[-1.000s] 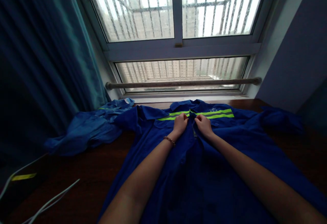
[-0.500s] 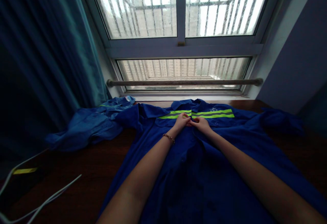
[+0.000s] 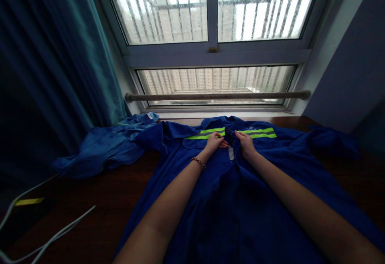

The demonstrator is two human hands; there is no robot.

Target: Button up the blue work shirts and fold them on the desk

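Observation:
A dark blue work jacket (image 3: 192, 200) with yellow-green and grey reflective stripes lies spread out before me, collar toward the window. My left hand (image 3: 214, 143), with a beaded bracelet at its wrist, is closed on the jacket's left front edge at the stripe. Just across the opening, my right hand (image 3: 246, 143) pinches the other front edge. Between the two hands the front is parted, and a whitish label (image 3: 231, 153) shows in the gap. The fingertips are partly hidden, so small fasteners there cannot be made out.
A second, lighter blue garment (image 3: 102, 147) lies crumpled on the left beside the teal curtain (image 3: 99, 75). White cables (image 3: 60, 234) and a yellow strip (image 3: 29, 202) are at the lower left. A metal rail (image 3: 216, 96) crosses the window behind the jacket.
My right hand has moved away to the right from my left hand, drawing its front edge along. The jacket front has parted and the whitish label has come into sight.

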